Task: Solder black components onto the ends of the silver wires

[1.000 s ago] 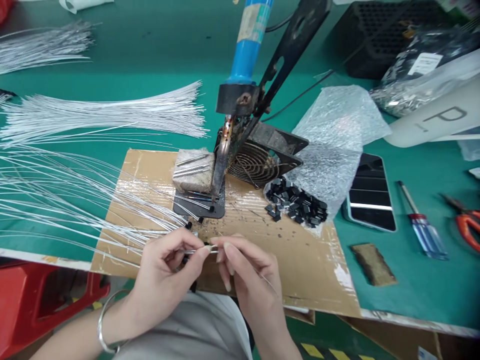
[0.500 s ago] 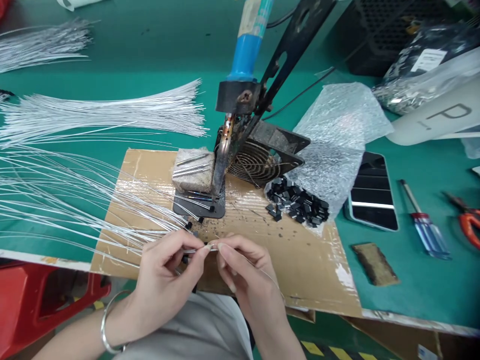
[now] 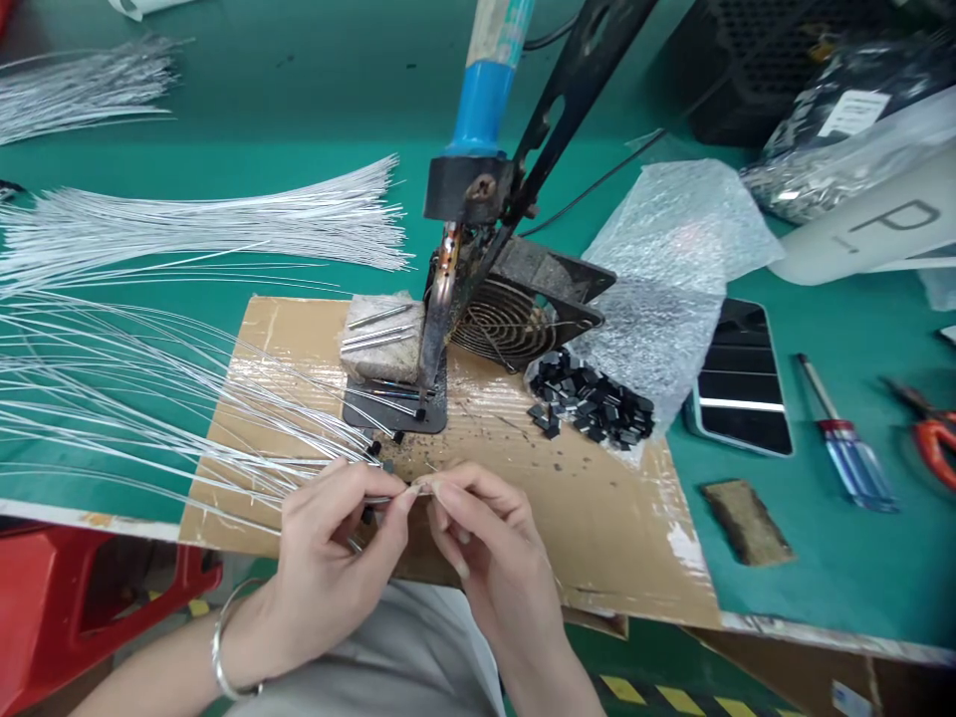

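Red stool (image 3: 45,607) at lower left, below counter (image 3: 553,189) edge. White bundle (image 3: 216,227) lies flat on counter; loose wires (image 3: 171,413) fan out below it, running right onto cardboard (image 3: 597,538), some with black ends. Left hand (image 3: 336,548), bracelet (image 3: 220,647) on wrist, closed in a pinch, thumb against index finger, gripping thin piece (image 3: 423,489). Piece is over cardboard, near its front edge, between the two hands' fingertips; too small to tell exactly what it is. Block (image 3: 373,363) behind, metal rods (image 3: 377,332) on top, dark pad (image 3: 395,413) just in front. Iron (image 3: 482,110) angled down, tip over pad. Right hand (image 3: 500,548) also pinching, thumb and index finger at the same piece, fingertips almost meeting the left's. Fan (image 3: 500,317) behind, tilted. Black caps (image 3: 597,406) piled at mouth of bubble wrap (image 3: 664,269). Further right on counter: phone (image 3: 739,378), brown slab (image 3: 748,523), screwdriver (image 3: 851,453), bottle (image 3: 873,224) on its side, pliers (image 3: 937,448) at frame edge.
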Demonstrator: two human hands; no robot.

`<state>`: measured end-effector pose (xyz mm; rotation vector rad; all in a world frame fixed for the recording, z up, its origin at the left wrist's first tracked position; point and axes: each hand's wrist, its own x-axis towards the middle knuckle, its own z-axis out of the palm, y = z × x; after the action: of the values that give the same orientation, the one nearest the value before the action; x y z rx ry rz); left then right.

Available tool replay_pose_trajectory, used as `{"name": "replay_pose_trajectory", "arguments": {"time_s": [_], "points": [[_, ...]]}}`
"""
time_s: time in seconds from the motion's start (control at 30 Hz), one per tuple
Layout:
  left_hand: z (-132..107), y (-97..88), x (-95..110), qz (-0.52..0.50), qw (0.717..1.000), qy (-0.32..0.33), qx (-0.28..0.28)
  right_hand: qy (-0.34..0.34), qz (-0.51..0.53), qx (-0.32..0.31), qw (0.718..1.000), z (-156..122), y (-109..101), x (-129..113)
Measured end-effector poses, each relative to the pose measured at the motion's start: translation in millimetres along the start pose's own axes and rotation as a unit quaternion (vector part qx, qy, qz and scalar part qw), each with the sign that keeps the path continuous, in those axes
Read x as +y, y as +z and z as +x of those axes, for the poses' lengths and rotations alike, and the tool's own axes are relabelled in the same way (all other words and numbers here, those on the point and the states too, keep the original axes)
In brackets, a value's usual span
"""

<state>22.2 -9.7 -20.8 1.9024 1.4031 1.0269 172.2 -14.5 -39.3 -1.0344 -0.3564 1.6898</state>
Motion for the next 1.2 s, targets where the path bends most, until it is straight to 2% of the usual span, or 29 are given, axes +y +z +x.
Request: {"name": "replay_pose_trajectory", "arguments": {"time_s": [0.47, 0.8, 1.07, 1.2], "points": [[-4, 4.3, -2, -0.034, 0.998, -0.05, 0.004, -0.014, 0.01, 0.009, 1.0, -1, 2, 4], [0, 3.8, 1, -0.018, 0.999, -0.025, 0.02, -0.024, 0.004, 0.006, 1.0, -1, 1, 5], [-2, 7.7, 2, -0.042, 0.997, -0.065, 0.025, -0.052, 0.006, 0.022, 0.998, -4, 2, 13], [1, 5.0, 4, -0.099, 0.987, -0.126, -0.002, -0.06, -0.012, 0.012, 0.998, -4, -2, 13]]}}
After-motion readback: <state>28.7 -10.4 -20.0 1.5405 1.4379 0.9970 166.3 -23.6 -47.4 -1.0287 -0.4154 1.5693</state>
